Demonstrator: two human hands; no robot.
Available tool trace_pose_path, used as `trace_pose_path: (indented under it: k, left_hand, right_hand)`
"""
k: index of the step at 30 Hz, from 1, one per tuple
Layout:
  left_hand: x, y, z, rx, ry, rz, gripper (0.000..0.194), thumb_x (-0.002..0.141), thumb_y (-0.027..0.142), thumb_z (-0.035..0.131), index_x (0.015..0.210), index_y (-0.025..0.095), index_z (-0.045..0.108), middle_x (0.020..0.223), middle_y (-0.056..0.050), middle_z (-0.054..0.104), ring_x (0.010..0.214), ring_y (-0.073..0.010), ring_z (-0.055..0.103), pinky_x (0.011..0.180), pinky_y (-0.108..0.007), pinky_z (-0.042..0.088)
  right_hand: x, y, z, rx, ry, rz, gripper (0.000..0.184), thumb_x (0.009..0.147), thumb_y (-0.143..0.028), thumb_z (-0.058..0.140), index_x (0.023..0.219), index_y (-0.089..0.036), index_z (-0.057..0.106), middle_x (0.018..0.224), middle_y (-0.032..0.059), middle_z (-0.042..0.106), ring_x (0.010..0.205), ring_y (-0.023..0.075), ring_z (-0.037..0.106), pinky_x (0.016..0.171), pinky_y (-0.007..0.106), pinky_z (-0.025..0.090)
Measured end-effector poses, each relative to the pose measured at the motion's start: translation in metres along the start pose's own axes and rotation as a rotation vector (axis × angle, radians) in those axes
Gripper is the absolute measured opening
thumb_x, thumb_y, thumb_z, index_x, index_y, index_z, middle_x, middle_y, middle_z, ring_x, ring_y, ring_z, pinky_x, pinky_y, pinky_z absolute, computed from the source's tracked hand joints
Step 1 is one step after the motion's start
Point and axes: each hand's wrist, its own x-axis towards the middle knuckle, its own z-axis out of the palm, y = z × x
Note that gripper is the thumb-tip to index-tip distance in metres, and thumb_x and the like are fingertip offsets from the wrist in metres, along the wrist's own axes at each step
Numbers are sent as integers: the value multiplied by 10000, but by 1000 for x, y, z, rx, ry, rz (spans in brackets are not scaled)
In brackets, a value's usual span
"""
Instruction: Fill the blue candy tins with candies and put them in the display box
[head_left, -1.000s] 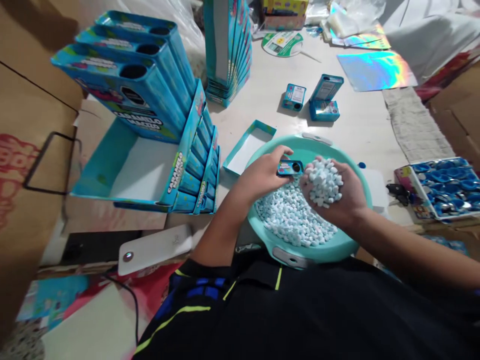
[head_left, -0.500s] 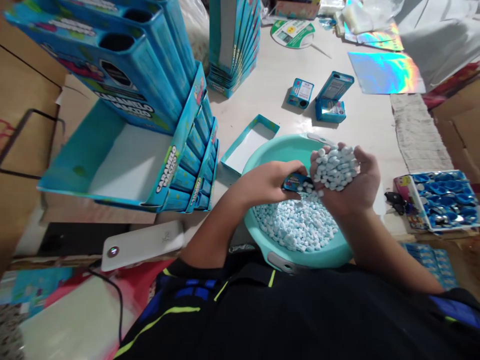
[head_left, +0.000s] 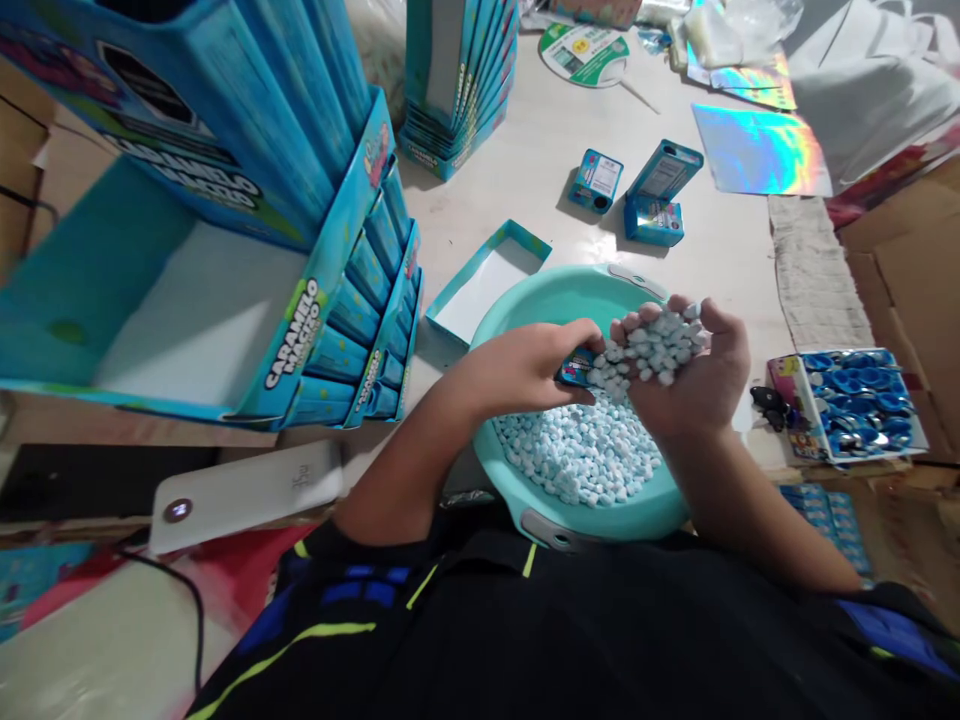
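My left hand point(head_left: 536, 362) grips a small blue candy box point(head_left: 575, 367) on its side, its end facing right. Cupped palm up, my right hand point(head_left: 694, 395) holds a heap of pale blue and white candies point(head_left: 664, 345). Some candies spill from its fingers against the end of the box; how many are inside is hidden. Both hands are over a turquoise basin point(head_left: 551, 297), where a pile of loose candies point(head_left: 581, 455) covers the bottom.
Large blue display boxes point(head_left: 292, 340) stand at left, with stacked trays point(head_left: 457, 90) behind. A shallow tray point(head_left: 487, 285) lies beside the basin. Two small boxes point(head_left: 598, 180) point(head_left: 654, 222) stand beyond it. A carton of blue-wrapped pieces point(head_left: 855, 405) is at right; a white power bank point(head_left: 247, 495) lies at left.
My right hand has tipped toward the box, and its heap has shrunk and spread toward the left hand. Candies now bunch at the box's end. The whole view has shifted slightly.
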Motion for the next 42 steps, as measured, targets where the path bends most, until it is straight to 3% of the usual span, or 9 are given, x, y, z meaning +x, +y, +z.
trace_pose_path:
  k: [4, 8, 11, 16, 19, 22, 27, 37, 42]
  left_hand:
    - [-1, 3, 0, 0, 2, -13, 405, 855, 334, 787, 1197, 251, 588, 1183, -72, 751, 1091, -285, 718, 856, -353, 509]
    - [-1, 6, -1, -16, 7, 0, 407, 875, 359, 777, 1204, 250, 564, 1252, -84, 731, 1177, -294, 695, 921, -366, 510]
    - [-1, 6, -1, -12, 5, -19, 421, 857, 331, 782, 1197, 252, 546, 1253, -79, 719, 1192, -299, 688, 936, -379, 515]
    - [0, 6, -3, 15, 45, -67, 491, 823, 403, 827, 1161, 237, 511, 1161, -71, 704, 1056, -282, 707, 836, -364, 527]
    - [0, 8, -4, 3, 77, -86, 509, 808, 423, 848, 1119, 237, 490, 1096, -44, 692, 970, -239, 701, 793, -340, 527]
    - [0, 9, -2, -22, 117, -85, 515, 793, 412, 862, 1103, 246, 485, 1091, -32, 681, 976, -226, 691, 801, -334, 539]
    - [1, 9, 0, -83, 163, -124, 526, 792, 424, 867, 1108, 263, 478, 1071, -23, 685, 985, -224, 696, 764, -317, 565]
    - [2, 5, 1, -174, 215, -126, 769, 803, 399, 881, 1432, 273, 457, 1239, -105, 706, 1166, -295, 708, 898, -386, 621]
    - [4, 0, -1, -153, 252, -121, 801, 824, 419, 862, 1483, 271, 430, 1338, -131, 681, 1248, -307, 681, 909, -377, 620]
  right_hand:
    - [1, 5, -5, -146, -18, -83, 324, 883, -629, 515, 944, -337, 642, 989, 32, 689, 1135, 281, 692, 887, 467, 608]
    - [4, 11, -1, -113, -78, -141, 393, 893, -705, 524, 930, -333, 645, 968, 38, 682, 1136, 275, 698, 869, 440, 600]
    - [6, 16, 7, -97, -16, -163, 498, 899, -790, 491, 903, -311, 629, 888, 37, 645, 1068, 261, 711, 856, 420, 592]
    - [7, 22, 17, -103, 51, -301, 574, 968, -798, 393, 780, -279, 548, 807, 20, 609, 898, 208, 720, 801, 372, 587]
    - [7, 26, 17, -211, 10, -386, 619, 973, -831, 335, 797, -288, 574, 834, 29, 629, 972, 218, 729, 790, 366, 581]
    - [7, 27, 14, -291, -37, -462, 562, 978, -803, 389, 863, -307, 628, 879, 37, 661, 1054, 236, 719, 815, 381, 578]
    - [7, 22, 10, -251, -103, -473, 403, 972, -675, 548, 845, -295, 594, 850, 12, 657, 979, 216, 709, 859, 397, 574]
    - [4, 23, 9, -321, -225, -518, 487, 955, -729, 542, 812, -272, 632, 901, 44, 683, 991, 223, 684, 950, 441, 583]
    - [3, 7, 3, -504, -332, -468, 235, 915, -546, 698, 901, -316, 745, 1022, 24, 751, 1127, 244, 684, 1127, 496, 504]
